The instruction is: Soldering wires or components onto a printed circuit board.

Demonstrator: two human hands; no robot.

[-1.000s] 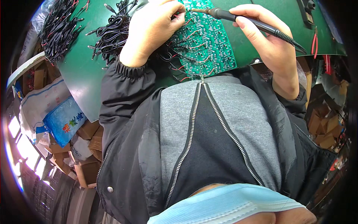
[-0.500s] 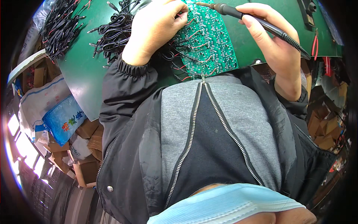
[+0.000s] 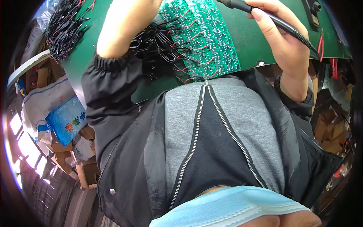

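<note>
A soldering iron with a dark handle and cord rests in the closed fingers of my right hand. Its tip runs out past the top edge, above the right part of a green circuit board panel. Red and black wire ends lie along the panel's left part, joined to black cables beside it. My left hand reaches up over the panel's upper left, and its fingers are cut off by the top edge, so I cannot see what they do.
The green tabletop carries another bundle of black cables at the far left. A black stand-like object sits at the back right near a red-handled tool. Cardboard boxes and a blue bag lie below the table's left side.
My left hand has moved up and left, its fingers leaving the picture, and the forearm now covers the middle cable bundle. The soldering iron has shifted slightly up and right with my right hand.
</note>
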